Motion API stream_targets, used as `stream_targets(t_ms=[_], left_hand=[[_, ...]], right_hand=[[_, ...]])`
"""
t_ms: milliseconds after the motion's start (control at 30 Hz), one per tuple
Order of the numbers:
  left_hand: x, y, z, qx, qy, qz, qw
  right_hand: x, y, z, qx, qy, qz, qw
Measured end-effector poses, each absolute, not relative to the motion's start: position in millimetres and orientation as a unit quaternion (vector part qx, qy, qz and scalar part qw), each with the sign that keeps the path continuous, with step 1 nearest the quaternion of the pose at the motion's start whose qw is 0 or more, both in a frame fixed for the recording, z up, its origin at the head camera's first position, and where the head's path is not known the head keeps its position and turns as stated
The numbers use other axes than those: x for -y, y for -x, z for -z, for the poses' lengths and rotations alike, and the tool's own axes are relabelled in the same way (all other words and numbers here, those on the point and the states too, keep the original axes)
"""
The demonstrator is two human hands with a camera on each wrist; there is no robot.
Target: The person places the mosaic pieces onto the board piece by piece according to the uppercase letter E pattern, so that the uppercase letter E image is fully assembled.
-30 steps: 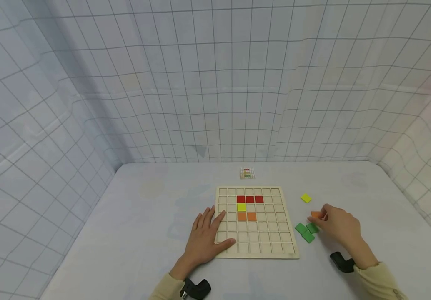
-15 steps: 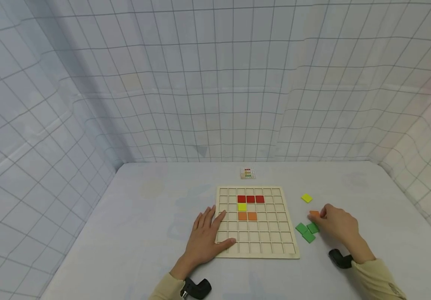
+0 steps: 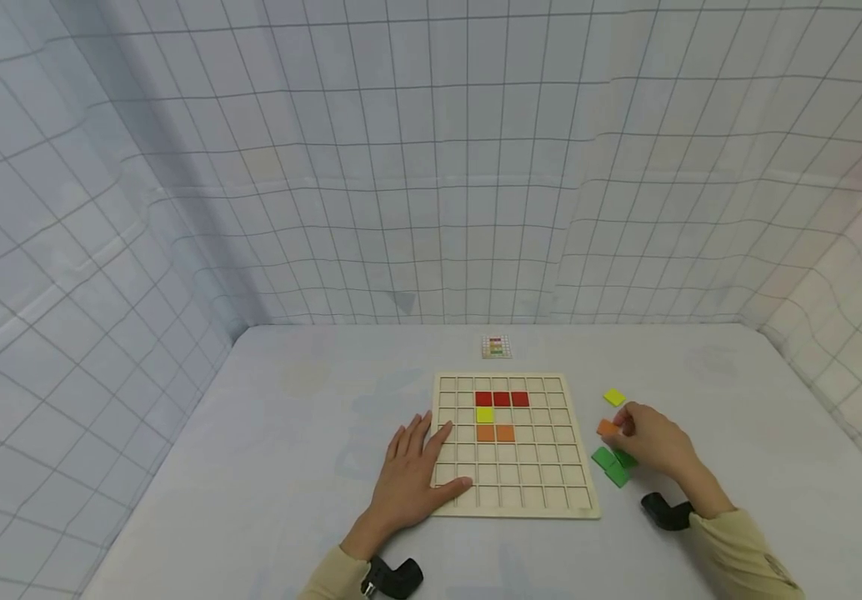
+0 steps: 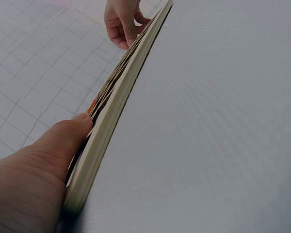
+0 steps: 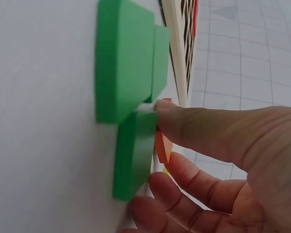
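Note:
My right hand [image 3: 656,440] pinches an orange tile [image 3: 607,427] between thumb and fingers, just right of the wooden grid board [image 3: 517,509]. In the right wrist view the orange tile [image 5: 163,145] shows beside the thumb, behind several green tiles [image 5: 131,58]. My left hand [image 3: 406,483] lies with spread fingers on the board's left edge. On the board are three red tiles [image 3: 502,399] in a row, one yellow tile [image 3: 484,415] and two orange tiles [image 3: 505,433]. The left wrist view shows the left thumb [image 4: 63,141] against the board's side [image 4: 106,121].
Three green tiles [image 3: 616,474] lie by the board's right edge, below the right hand. A loose yellow tile [image 3: 614,397] lies above that hand. Behind the board is a small patterned card [image 3: 496,347]. Gridded white cloth [image 3: 431,208] hangs around the table.
My right hand has moved left, carrying the orange tile towards the board and clear of its former spot. The left hand has stayed on the board's edge.

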State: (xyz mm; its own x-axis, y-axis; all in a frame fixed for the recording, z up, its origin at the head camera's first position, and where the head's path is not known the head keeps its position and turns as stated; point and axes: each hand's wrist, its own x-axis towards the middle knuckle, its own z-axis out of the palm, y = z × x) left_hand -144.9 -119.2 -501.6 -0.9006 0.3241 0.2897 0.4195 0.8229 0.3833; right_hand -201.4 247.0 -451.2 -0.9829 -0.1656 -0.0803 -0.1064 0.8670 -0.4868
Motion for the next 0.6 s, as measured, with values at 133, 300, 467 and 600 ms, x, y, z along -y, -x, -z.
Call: stream_targets(t_ms=[133,300,467,600], left_hand=[[119.0,144.7,501.6,0.949,0.196,0.221,0.105],[118.6,144.9,501.7,0.950,0.196,0.221,0.102],[118.8,144.4,500.3,0.950,0.195,0.222,0.099],[119.2,144.3,500.6,0.951,0.193,0.220,0.099]], right_hand=[[-242.0,203.3,451.4,-0.962,0.074,0.254,0.060],[-238.4,203.0,451.3,-0.958,0.083,0.269,0.050],[-234.3,200.7,451.8,-0.951,0.084,0.294,0.041],[-231.1,198.7,451.2,-0.950,0.091,0.298,0.022]])
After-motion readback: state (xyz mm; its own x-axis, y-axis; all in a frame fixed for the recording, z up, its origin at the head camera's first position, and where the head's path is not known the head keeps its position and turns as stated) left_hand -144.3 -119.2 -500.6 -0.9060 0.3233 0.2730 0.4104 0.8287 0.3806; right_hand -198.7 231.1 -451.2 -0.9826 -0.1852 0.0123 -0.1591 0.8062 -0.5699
